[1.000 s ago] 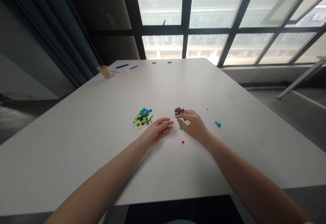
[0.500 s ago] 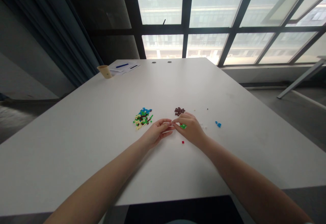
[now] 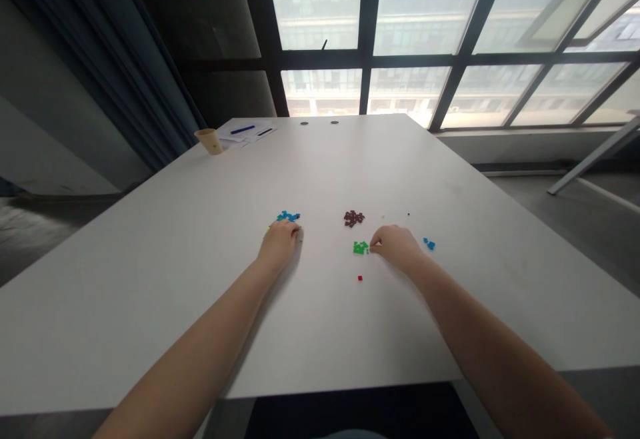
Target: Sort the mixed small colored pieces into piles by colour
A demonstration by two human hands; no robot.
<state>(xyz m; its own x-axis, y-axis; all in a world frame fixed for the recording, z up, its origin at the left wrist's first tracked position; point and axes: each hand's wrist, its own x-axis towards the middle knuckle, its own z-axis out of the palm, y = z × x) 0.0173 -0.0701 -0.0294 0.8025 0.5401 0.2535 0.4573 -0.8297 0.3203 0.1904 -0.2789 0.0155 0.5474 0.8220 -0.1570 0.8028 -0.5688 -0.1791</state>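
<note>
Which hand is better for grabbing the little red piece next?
Probably the right hand: it's beside the green pieces, closer to the red piece. The left hand is over at the colourful pile.

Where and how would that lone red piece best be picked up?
Probably by its left and right edges, in a fingertip pinch from above and the near side: the red piece is small, seems to lie flat, and has the green pieces beyond it.

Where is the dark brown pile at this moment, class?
In the head view, the dark brown pile lies just right of centre on the white table, a little beyond the green pieces.
</note>
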